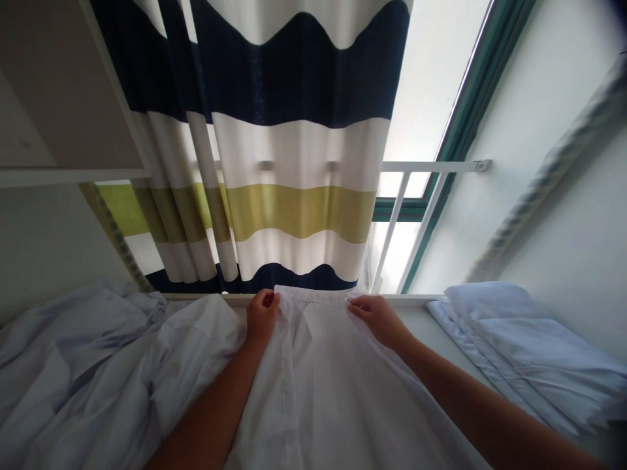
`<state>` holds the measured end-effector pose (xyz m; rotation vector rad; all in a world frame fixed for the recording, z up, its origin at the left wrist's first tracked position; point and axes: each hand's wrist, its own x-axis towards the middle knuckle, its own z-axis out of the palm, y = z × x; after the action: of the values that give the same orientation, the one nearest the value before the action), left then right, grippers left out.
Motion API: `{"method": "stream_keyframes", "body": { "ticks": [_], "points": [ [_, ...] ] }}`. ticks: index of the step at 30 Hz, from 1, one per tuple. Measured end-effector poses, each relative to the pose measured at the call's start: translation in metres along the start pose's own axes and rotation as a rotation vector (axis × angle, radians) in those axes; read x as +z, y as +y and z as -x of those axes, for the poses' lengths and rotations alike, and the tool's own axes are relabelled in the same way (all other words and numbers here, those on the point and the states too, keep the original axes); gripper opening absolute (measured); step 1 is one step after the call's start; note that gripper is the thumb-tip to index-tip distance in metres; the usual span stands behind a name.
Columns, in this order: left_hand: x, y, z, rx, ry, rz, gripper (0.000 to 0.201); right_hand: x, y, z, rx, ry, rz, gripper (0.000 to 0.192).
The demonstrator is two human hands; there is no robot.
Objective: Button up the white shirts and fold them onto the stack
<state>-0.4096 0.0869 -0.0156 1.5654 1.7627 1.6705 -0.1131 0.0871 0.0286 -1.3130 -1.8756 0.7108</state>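
Note:
A white shirt (323, 365) with a buttoned strip down its front lies spread out before me, its narrow band at the far end. Pinched between the fingers of my left hand (263, 316) is the left end of that band. My right hand (379, 318) grips the band's other end, thumb and fingertips together. The cloth between both hands is drawn fairly straight, with soft creases running down from it. My forearms cover parts of the side edges, and the near end runs out of the picture.
Crumpled white cloth (112, 352) is heaped on the left. A stack of folded white cloth (524, 346) lies to the right, beside the wall. Beyond the bed's edge hang a striped curtain (298, 156) and a white rail (431, 167) in front of a green-framed window.

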Motion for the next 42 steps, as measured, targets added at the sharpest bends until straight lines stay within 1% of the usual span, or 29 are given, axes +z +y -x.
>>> {"method": "stream_keyframes", "body": {
  "ticks": [2,5,8,11,15,18,21,22,24,25,27,28,29,30,31,33,34,38,40,42],
  "points": [
    [0.0,-0.001,0.0,0.021,0.014,-0.021,0.027,0.01,-0.001,0.005,-0.037,0.06,-0.009,0.027],
    [0.001,-0.002,0.001,-0.004,-0.024,0.003,0.03,0.029,0.003,0.015,-0.078,0.132,-0.016,0.024],
    [0.003,-0.001,0.003,-0.041,-0.043,0.029,0.033,0.048,0.015,0.023,-0.168,0.201,0.092,0.02],
    [0.004,0.0,0.004,-0.061,-0.049,0.043,0.038,0.062,0.03,0.028,-0.277,0.224,0.193,0.022],
    [0.007,0.005,0.005,-0.029,-0.035,0.003,0.037,0.066,0.041,0.03,-0.315,0.202,0.168,0.025],
    [0.011,0.014,0.01,0.046,-0.015,-0.04,0.031,0.061,0.037,0.032,-0.328,0.206,0.097,0.024],
    [0.019,0.027,0.019,0.108,-0.055,-0.045,0.026,0.056,0.026,0.034,-0.333,0.174,-0.074,0.018],
    [0.023,0.032,0.024,0.121,-0.083,-0.041,0.026,0.056,0.023,0.034,-0.313,0.161,-0.18,0.018],
    [0.031,0.041,0.033,0.157,-0.145,-0.047,0.025,0.057,0.019,0.032,-0.231,0.158,-0.477,0.018],
    [0.035,0.046,0.039,0.181,-0.172,-0.057,0.024,0.058,0.019,0.031,-0.173,0.162,-0.639,0.021],
    [0.043,0.054,0.048,0.221,-0.219,-0.068,0.025,0.06,0.021,0.027,-0.057,0.176,-0.89,0.038],
    [0.047,0.058,0.053,0.23,-0.242,-0.06,0.027,0.062,0.023,0.024,-0.012,0.178,-0.95,0.046],
    [0.05,0.06,0.056,0.229,-0.271,-0.043,0.031,0.063,0.026,0.022,0.017,0.167,-0.966,0.05],
    [0.052,0.062,0.059,0.223,-0.307,-0.02,0.035,0.063,0.029,0.02,0.033,0.15,-0.951,0.048],
    [0.054,0.063,0.061,0.218,-0.348,0.003,0.039,0.064,0.032,0.019,0.032,0.137,-0.918,0.042],
    [0.056,0.063,0.061,0.217,-0.423,0.02,0.043,0.066,0.036,0.017,0.002,0.12,-0.827,0.029],
    [0.057,0.061,0.06,0.224,-0.453,0.008,0.044,0.067,0.038,0.016,-0.019,0.127,-0.78,0.026],
    [0.06,0.052,0.053,0.297,-0.51,-0.118,0.047,0.066,0.037,0.02,-0.109,0.18,-0.563,0.025],
    [0.06,0.048,0.049,0.367,-0.518,-0.173,0.039,0.064,0.036,0.022,-0.167,0.191,-0.435,0.021],
    [0.059,0.046,0.046,0.443,-0.479,-0.234,0.025,0.062,0.035,0.023,-0.216,0.209,-0.314,0.016]
  ]
}}
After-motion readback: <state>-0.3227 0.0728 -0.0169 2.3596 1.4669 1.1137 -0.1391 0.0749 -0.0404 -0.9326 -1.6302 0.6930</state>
